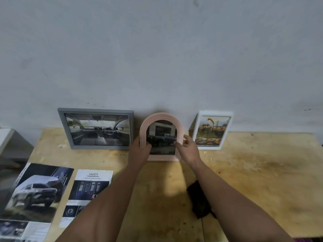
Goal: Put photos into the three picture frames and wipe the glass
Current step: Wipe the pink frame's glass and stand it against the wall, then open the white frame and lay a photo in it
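Three picture frames stand in a row along the back of a wooden table (pixel 244 172), against a pale wall (pixel 157 49); each holds a photo.

Near left, flat on the table: a large car brochure page (pixel 33 191), and just right of it a sheet headed "SAFETY" (pixel 90 186), partly covered by the left forearm.

Back left: grey rectangular frame (pixel 97 112), landscape, leaning on the wall, showing a car interior.

Centre: pink arched frame (pixel 161 117), upright, its base on the table, showing a dark pickup truck. Left hand (pixel 139 151) grips its left edge, thumb curled onto the front. Right hand (pixel 187 148) holds the right edge, thumb on the glass, fingers bent round the side.

Near centre-right: a dark cloth (pixel 199 199) lying crumpled on the table, partly hidden by the right forearm.

Back right: white rectangular frame (pixel 214 113), portrait, leaning back, showing yellow vehicles; apart from the pink one.
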`<action>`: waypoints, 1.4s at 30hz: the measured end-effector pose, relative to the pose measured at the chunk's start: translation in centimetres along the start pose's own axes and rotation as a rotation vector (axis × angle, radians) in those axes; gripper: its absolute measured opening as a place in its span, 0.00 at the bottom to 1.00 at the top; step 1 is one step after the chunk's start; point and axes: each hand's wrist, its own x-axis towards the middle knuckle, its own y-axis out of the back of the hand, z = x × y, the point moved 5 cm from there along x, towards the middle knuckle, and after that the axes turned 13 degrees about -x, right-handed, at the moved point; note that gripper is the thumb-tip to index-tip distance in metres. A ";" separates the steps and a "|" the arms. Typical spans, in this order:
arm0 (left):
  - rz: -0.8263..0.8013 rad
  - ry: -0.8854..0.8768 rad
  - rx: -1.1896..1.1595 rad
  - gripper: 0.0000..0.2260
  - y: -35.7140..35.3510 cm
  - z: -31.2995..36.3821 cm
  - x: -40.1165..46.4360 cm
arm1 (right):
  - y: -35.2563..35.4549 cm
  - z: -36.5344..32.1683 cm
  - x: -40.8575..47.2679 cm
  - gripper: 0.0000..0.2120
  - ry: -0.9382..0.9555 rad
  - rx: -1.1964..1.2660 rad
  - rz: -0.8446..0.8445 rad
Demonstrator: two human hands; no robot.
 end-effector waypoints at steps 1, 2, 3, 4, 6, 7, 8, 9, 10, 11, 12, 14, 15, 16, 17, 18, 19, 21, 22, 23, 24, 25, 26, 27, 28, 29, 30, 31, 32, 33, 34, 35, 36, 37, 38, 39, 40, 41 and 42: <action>-0.006 -0.008 -0.017 0.12 -0.1 0.7 0.5 | 0.2 -0.5 0.6 0.21 0.008 0.009 0.007; -0.013 -0.011 -0.030 0.13 -0.3 1.3 0.9 | 0.3 -0.8 1.1 0.23 0.010 0.017 0.007; -0.017 -0.009 -0.046 0.15 -0.4 1.7 1.4 | 0.4 -1.2 1.5 0.25 0.008 0.025 0.000; -0.022 -0.004 -0.061 0.17 -0.5 1.9 1.7 | 0.3 -1.4 1.9 0.27 0.006 0.031 -0.008; -0.014 0.012 -0.081 0.21 -0.6 1.9 2.3 | 0.2 -1.6 2.3 0.27 0.006 0.038 -0.019; -0.003 0.018 -0.087 0.23 -0.6 1.8 2.4 | 0.1 -1.6 2.4 0.28 0.008 0.041 -0.019; 0.001 0.022 -0.087 0.24 -0.6 1.7 2.4 | 0.0 -1.5 2.6 0.28 0.006 0.048 -0.019; 0.002 0.028 -0.098 0.25 -0.7 1.6 2.4 | -0.1 -1.4 2.7 0.28 0.010 0.052 -0.018; 0.001 0.034 -0.100 0.26 -0.7 1.5 2.3 | -0.2 -1.1 2.8 0.28 0.012 0.056 -0.015; 0.000 0.036 -0.105 0.27 -0.7 1.5 2.2 | -0.4 -0.9 2.9 0.28 0.010 0.057 -0.014; 0.000 0.041 -0.104 0.28 -0.7 1.6 2.0 | -0.5 -0.7 2.9 0.29 0.007 0.061 -0.017; 0.024 0.047 -0.107 0.30 -0.8 1.7 1.8 | -0.7 -0.4 3.0 0.33 -0.005 0.053 -0.029; 0.068 0.058 -0.115 0.31 -0.7 1.5 1.7 | -0.7 -0.2 2.8 0.36 -0.020 0.048 -0.033; 0.128 0.086 -0.132 0.31 -0.6 1.2 1.5 | -0.8 0.2 2.6 0.37 -0.032 0.060 -0.028; 0.191 0.124 -0.154 0.29 -0.6 0.5 1.2 | -0.9 0.7 2.2 0.37 -0.046 0.080 -0.011; 0.233 0.166 -0.167 0.26 -0.7 -0.2 0.6 | -0.9 1.4 1.7 0.35 -0.054 0.098 0.016; 0.244 0.205 -0.168 0.21 -1.2 -1.1 0.0 | -0.8 2.4 1.1 0.32 -0.061 0.108 0.041; 0.164 0.245 -0.128 0.08 -3.0 -2.4 -1.4 | -0.5 4.8 -0.3 0.22 -0.089 0.110 0.058; 0.096 0.250 -0.111 0.05 -4.3 -2.7 -2.1 | 0.0 6.2 -0.9 0.18 -0.121 0.099 0.072; 0.018 0.245 -0.099 0.07 -5.9 -2.7 -2.7 | 1.0 7.5 -1.2 0.14 -0.161 0.076 0.104; -0.064 0.241 -0.085 0.11 -7.5 -2.4 -3.1 | 2.1 9.0 -1.3 0.11 -0.207 0.062 0.150; -0.142 0.229 -0.067 0.15 -9.3 -1.9 -3.2 | 3.6 10.1 -1.2 0.09 -0.259 0.057 0.199; -0.209 0.210 -0.043 0.19 -11.1 -1.0 -3.4 | 5.3 11.0 -0.9 0.08 -0.302 0.063 0.252; -0.259 0.194 -0.018 0.22 -12.9 -0.2 -3.4 | 7.1 11.6 -0.3 0.08 -0.336 0.070 0.298; -0.293 0.187 -0.004 0.25 -14.5 0.6 -3.3 | 8.8 11.9 0.5 0.08 -0.349 0.089 0.341; -0.311 0.192 -0.001 0.28 -16.0 1.3 -3.0 | 10.5 11.8 1.4 0.10 -0.356 0.112 0.377; -0.316 0.194 -0.007 0.30 -17.3 2.0 -2.8 | 12.0 11.7 2.4 0.11 -0.350 0.139 0.404; -0.312 0.198 -0.022 0.31 -18.6 2.7 -2.6 | 13.4 11.2 3.4 0.13 -0.343 0.154 0.423; -0.304 0.206 -0.054 0.32 -19.8 3.4 -2.4 | 14.5 10.8 4.3 0.14 -0.336 0.171 0.437; -0.293 0.225 -0.099 0.33 -20.9 3.7 -1.9 | 15.4 10.2 5.1 0.15 -0.328 0.187 0.441; -0.269 0.238 -0.133 0.33 -21.8 4.1 -1.5 | 16.0 10.0 6.1 0.16 -0.318 0.202 0.438; -0.241 0.247 -0.149 0.33 -22.5 4.3 -0.9 | 16.2 9.7 6.9 0.18 -0.302 0.212 0.410; -0.212 0.248 -0.145 0.33 -23.0 4.6 -0.6 | 16.3 9.4 7.6 0.21 -0.283 0.221 0.366; -0.197 0.245 -0.150 0.35 -23.5 4.6 -0.1 | 16.1 9.2 8.2 0.24 -0.267 0.229 0.309; -0.197 0.229 -0.164 0.36 -23.9 4.8 0.3 | 15.6 9.4 8.7 0.25 -0.246 0.245 0.254; -0.214 0.216 -0.185 0.37 -24.3 4.8 0.6 | 15.3 9.2 8.8 0.24 -0.230 0.271 0.201; -0.231 0.189 -0.196 0.37 -24.7 4.8 0.9 | 15.0 9.2 8.7 0.23 -0.210 0.302 0.173; -0.235 0.162 -0.191 0.34 -24.9 4.8 1.0 | 14.9 9.3 8.5 0.22 -0.204 0.315 0.167; -0.234 0.128 -0.170 0.29 -24.8 4.9 0.9 | 14.9 9.5 8.1 0.22 -0.196 0.325 0.180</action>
